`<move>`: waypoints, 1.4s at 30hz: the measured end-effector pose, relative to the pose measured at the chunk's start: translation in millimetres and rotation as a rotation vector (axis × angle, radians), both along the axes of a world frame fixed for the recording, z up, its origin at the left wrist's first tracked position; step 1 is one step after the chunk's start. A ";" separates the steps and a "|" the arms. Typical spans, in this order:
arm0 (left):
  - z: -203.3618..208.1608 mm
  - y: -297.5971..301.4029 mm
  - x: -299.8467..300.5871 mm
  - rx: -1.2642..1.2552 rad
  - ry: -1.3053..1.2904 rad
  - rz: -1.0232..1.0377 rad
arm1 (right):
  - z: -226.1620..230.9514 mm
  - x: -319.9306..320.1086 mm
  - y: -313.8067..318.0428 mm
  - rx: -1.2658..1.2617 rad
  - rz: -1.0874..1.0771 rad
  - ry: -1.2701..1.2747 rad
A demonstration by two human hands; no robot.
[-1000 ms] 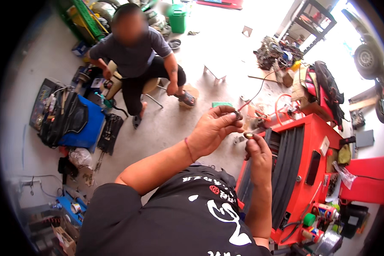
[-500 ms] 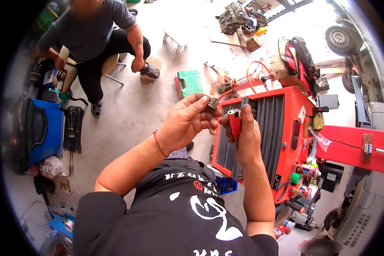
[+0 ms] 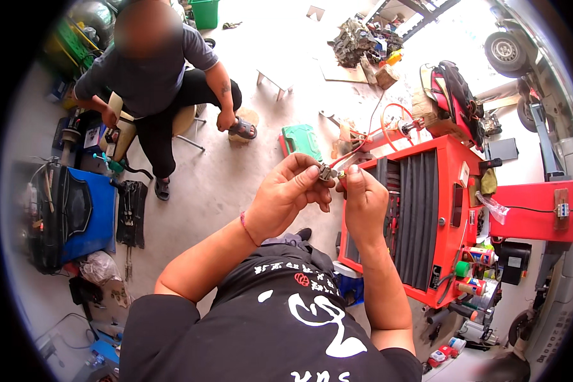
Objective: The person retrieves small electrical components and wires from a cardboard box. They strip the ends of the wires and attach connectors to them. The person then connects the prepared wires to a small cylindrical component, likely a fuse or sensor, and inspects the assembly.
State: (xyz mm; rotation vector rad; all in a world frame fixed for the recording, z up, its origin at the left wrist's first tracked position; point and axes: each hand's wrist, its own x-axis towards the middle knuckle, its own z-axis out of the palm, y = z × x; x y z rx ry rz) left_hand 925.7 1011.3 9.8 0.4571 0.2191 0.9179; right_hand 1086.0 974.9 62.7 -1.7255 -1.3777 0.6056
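Observation:
My left hand (image 3: 288, 190) pinches a small, dark greyish metal part (image 3: 325, 172) between thumb and fingertips. Close on its right, my right hand (image 3: 367, 202) is closed round a red lighter (image 3: 342, 174). Only the lighter's top end shows, since the fingers cover most of its body. The thumb bends over that end, which points toward the metal part. Whether the two touch, or a flame burns, cannot be made out. Both hands are raised in front of my chest, left of the red tool cabinet (image 3: 451, 167).
A seated person (image 3: 149, 70) is at the far left, near a white stool (image 3: 276, 83). Beyond my hands lies a green case (image 3: 300, 139). A backpack (image 3: 453, 95) rests behind the cabinet, and spray cans (image 3: 481, 256) line its right side.
My right hand has brought the lighter's top up close to the metal part, and its thumb has bent over that end. The whole view has shifted slightly.

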 end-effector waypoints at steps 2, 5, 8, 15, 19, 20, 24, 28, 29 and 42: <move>1.1 2.8 -2.8 0.040 0.021 0.011 | 1.4 -3.6 2.7 0.027 0.003 -0.012; 3.5 5.7 -5.1 0.078 0.033 0.021 | 1.1 -4.1 7.0 0.119 0.018 -0.213; 10.1 7.0 -5.9 0.064 0.047 0.032 | 4.3 -5.5 9.9 0.131 -0.007 -0.197; 15.1 14.0 -2.8 0.078 0.086 0.049 | 8.3 2.6 16.2 0.181 -0.016 -0.277; 12.3 19.9 2.1 0.134 0.125 0.059 | 12.9 11.5 20.6 0.179 -0.062 -0.214; 12.3 20.5 3.4 0.132 0.133 0.059 | 13.5 14.4 20.9 0.170 -0.071 -0.206; 9.7 23.7 5.3 0.147 0.158 0.062 | 18.6 21.7 22.2 0.163 -0.099 -0.234; 10.8 25.7 7.6 0.169 0.195 0.056 | 18.4 31.0 23.1 0.127 -0.063 -0.227; 11.9 25.7 8.8 0.182 0.205 0.056 | 15.3 34.9 21.5 0.112 -0.034 -0.212; 27.4 26.6 15.2 0.440 0.226 0.152 | 9.0 29.4 16.2 0.140 0.157 1.042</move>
